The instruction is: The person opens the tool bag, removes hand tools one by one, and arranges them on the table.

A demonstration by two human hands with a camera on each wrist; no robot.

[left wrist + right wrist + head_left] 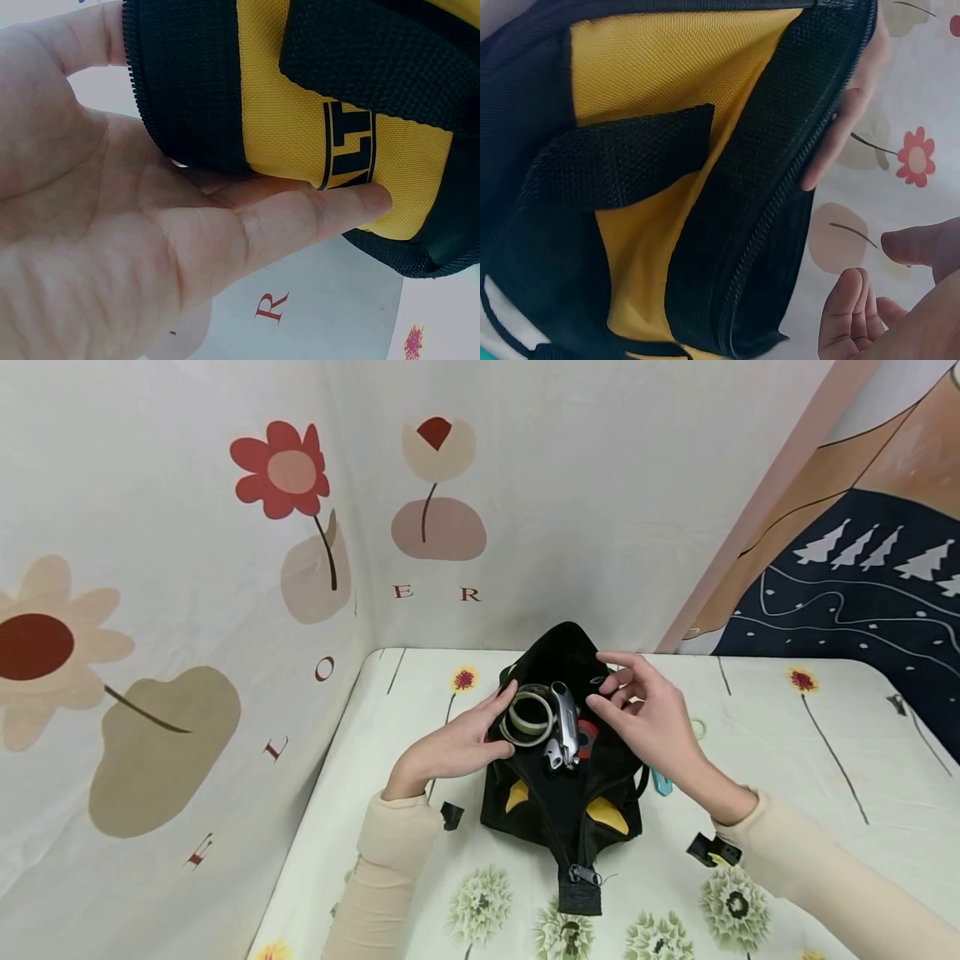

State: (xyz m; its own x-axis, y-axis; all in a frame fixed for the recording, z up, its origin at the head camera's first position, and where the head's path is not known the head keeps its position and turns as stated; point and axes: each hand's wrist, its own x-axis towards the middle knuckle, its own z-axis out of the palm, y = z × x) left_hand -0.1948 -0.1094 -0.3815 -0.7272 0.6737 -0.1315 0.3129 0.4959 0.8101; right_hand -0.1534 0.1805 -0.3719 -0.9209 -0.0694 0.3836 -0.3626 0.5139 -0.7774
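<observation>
A black and yellow zippered tool bag (pixel 517 814) stands unzipped on the table. My left hand (pixel 465 737) grips its left rim, thumb and fingers on either side of the wall; long fingers lie along the yellow fabric (pixel 281 142) in the left wrist view. Over the right rim hovers my right hand (pixel 648 714), fingers loosely bent; the right wrist view shows a gap between hand and bag. Inside the opening are rolls of tape (pixel 513 727), a silver metal tool (pixel 567 718) of unclear kind, and a red and black object (pixel 588 739), partly hidden.
Right of the bag lie a teal object (pixel 662 782) and a pale green ring (pixel 699 727), both partly covered. Small black pieces (pixel 452 815) lie on the flowered tablecloth (pixel 757 760). Printed cloth walls (pixel 570 485) rise behind and to the left.
</observation>
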